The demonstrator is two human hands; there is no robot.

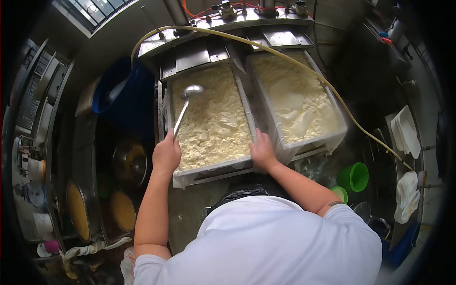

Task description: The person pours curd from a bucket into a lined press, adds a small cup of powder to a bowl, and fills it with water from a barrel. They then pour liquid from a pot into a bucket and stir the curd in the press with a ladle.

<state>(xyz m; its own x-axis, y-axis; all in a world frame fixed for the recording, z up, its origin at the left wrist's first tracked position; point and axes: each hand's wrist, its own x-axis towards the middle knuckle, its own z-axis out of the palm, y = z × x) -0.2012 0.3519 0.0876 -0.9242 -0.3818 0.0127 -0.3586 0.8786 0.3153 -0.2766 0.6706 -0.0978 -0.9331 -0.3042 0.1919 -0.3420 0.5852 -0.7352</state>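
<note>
My left hand (166, 153) is closed round the handle of a metal ladle (192, 90). The ladle's round bowl is over the far part of the left tray, and its handle slants down toward me. Crumbly pale curd (213, 118) fills this cloth-lined tray (209, 167). At the tray's right front corner, my right hand (262, 150) is closed on the edge of the white lining cloth (245, 107). Beside it, a second cloth-lined tray (311, 141) holds smoother curd (294, 102), with broad flat pieces in it.
A yellow hose (266, 49) arches over both trays. Behind them stands a metal press frame (228, 21). A large blue barrel (123, 95) is at left, above several round pans. Green buckets (354, 177) stand on the right, below white scoops (406, 130).
</note>
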